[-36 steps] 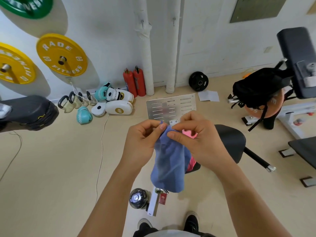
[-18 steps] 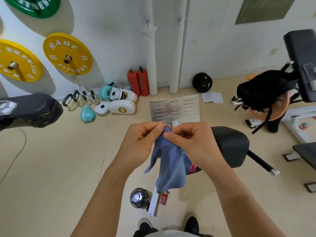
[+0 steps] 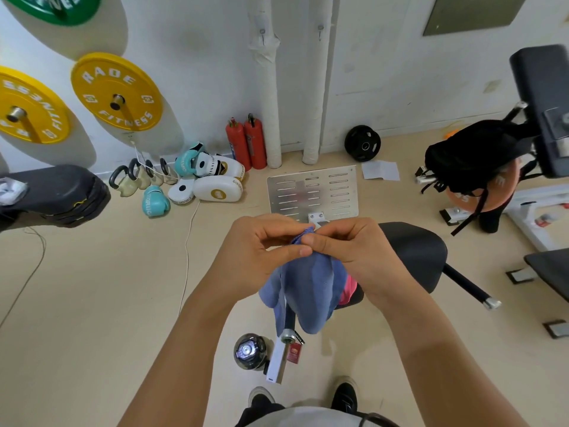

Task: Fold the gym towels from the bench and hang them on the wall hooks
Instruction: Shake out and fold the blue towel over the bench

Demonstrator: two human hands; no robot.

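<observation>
A blue towel point(image 3: 308, 291) hangs in front of me, bunched at its top. My left hand point(image 3: 258, 254) and my right hand point(image 3: 354, 251) both pinch its upper edge, fingertips touching at the middle. Behind the blue cloth a pink towel point(image 3: 349, 291) lies on the black bench seat point(image 3: 412, 257). Two small wall hooks show on the white wall, the left wall hook point(image 3: 262, 33) and the right wall hook point(image 3: 320, 28).
Boxing gloves and pads point(image 3: 209, 180), kettlebells point(image 3: 138, 177) and two red extinguishers point(image 3: 246, 143) line the wall. A metal plate point(image 3: 312, 192) lies on the floor. A clear bottle point(image 3: 249, 351) stands near my shoes. A black bag point(image 3: 474, 155) and bench frames stand right.
My hands have come closer together on the towel's top edge and the cloth has gathered into a narrower bunch. The view has shifted slightly down and left.
</observation>
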